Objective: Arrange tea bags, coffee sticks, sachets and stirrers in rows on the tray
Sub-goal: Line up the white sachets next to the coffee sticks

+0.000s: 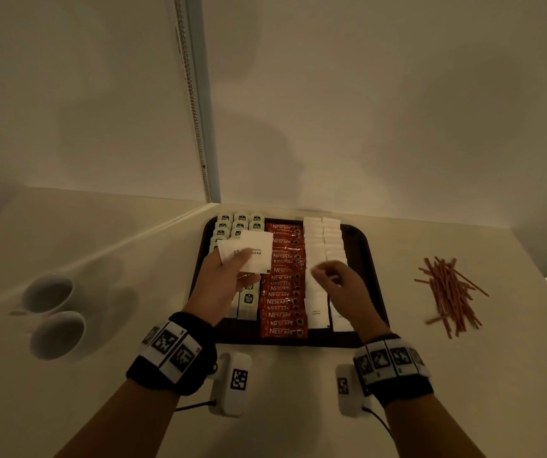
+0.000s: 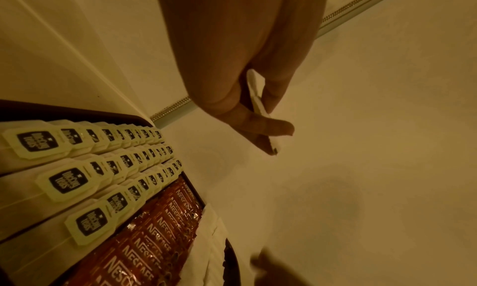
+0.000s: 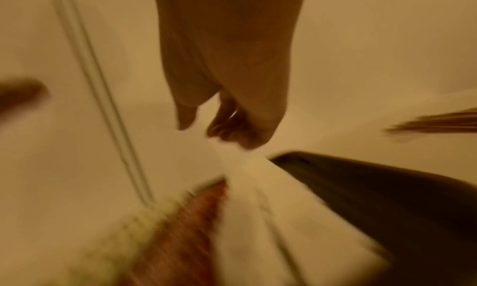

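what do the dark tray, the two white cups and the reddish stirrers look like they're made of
Dark rectangular tray: probably matte plastic, with a moulded rim and rounded corners. Two white cups: likely glazed ceramic, smooth with a soft sheen. Thin reddish-brown stirrers: flat straight strips, plastic or wood; too small to tell.

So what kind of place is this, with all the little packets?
Probably a hotel room or office drinks corner. A dark tray on a pale counter holds rows of tea bags, coffee sticks and sugar sachets, with two white cups and loose stirrers beside it.
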`<action>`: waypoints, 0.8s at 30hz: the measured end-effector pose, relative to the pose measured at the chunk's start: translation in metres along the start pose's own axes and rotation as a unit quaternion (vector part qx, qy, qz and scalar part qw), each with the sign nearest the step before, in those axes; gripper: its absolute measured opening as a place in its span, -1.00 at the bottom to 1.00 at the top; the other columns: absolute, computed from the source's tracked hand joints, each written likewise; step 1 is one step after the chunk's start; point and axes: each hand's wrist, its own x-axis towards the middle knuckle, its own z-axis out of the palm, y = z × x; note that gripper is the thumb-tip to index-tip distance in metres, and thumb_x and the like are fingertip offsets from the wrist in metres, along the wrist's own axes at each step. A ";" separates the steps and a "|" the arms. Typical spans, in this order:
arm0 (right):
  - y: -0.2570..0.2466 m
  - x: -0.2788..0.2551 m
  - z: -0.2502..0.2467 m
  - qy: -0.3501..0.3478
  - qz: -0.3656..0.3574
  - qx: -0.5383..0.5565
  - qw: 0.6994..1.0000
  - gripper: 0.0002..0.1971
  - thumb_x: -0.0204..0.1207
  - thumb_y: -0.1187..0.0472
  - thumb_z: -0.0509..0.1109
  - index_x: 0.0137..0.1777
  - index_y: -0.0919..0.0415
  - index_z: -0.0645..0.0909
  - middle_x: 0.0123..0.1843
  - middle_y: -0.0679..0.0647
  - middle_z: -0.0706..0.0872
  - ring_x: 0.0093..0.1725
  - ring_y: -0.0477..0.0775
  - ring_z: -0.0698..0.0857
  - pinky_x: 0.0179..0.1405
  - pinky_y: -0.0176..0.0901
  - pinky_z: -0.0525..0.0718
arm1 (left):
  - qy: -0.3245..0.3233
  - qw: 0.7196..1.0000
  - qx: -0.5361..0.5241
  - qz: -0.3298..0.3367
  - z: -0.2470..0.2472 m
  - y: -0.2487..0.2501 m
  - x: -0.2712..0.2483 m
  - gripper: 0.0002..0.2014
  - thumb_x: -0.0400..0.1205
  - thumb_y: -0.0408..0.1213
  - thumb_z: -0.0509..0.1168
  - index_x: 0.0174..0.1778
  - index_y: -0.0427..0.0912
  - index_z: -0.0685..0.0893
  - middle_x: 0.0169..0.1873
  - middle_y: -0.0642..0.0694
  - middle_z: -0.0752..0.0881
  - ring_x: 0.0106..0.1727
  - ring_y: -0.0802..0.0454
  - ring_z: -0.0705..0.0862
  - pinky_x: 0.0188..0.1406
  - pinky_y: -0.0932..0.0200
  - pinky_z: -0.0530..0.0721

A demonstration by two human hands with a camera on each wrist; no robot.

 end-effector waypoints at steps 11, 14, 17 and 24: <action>-0.077 0.003 0.030 -0.045 -0.065 0.148 0.986 -0.82 0.50 0.23 0.44 0.06 0.24 0.62 -0.01 0.08 0.76 -0.05 -0.01 0.76 -0.14 -0.22 0.77 | 0.031 0.999 -0.029 0.019 0.002 -0.002 -0.003 -0.78 0.66 -0.36 0.27 0.22 -0.26 0.60 0.01 -0.19 0.75 -0.03 -0.05 0.76 -0.27 0.26 0.77; -0.061 0.001 0.015 -0.020 -0.027 0.149 0.988 -0.85 0.52 0.27 0.42 0.03 0.32 0.61 -0.04 0.14 0.75 -0.09 0.02 0.77 -0.16 -0.15 0.79 | 0.018 0.994 -0.109 -0.011 -0.007 -0.001 -0.005 -0.80 0.74 -0.33 0.10 0.16 -0.27 0.58 -0.11 -0.27 0.79 -0.10 -0.15 0.78 -0.30 0.23 0.77; -0.029 -0.001 -0.001 -0.001 0.005 0.088 0.996 -0.90 0.56 0.30 0.36 0.05 0.21 0.60 0.00 0.03 0.71 -0.05 -0.03 0.73 -0.21 -0.33 0.73 | 0.021 0.994 -0.109 -0.002 -0.016 -0.001 -0.006 -0.76 0.75 -0.35 0.04 0.21 -0.29 0.57 -0.05 -0.31 0.78 -0.07 -0.18 0.79 -0.29 0.23 0.76; 0.048 -0.012 -0.008 -0.002 0.129 -0.073 0.989 -0.75 0.56 0.28 0.37 0.22 0.28 0.56 0.09 0.16 0.69 -0.10 -0.03 0.65 -0.29 -0.41 0.59 | 0.055 0.993 -0.103 -0.007 -0.019 -0.002 -0.003 -0.73 0.74 -0.34 0.09 0.32 -0.32 0.52 0.15 -0.37 0.68 0.01 -0.26 0.72 -0.36 0.23 0.75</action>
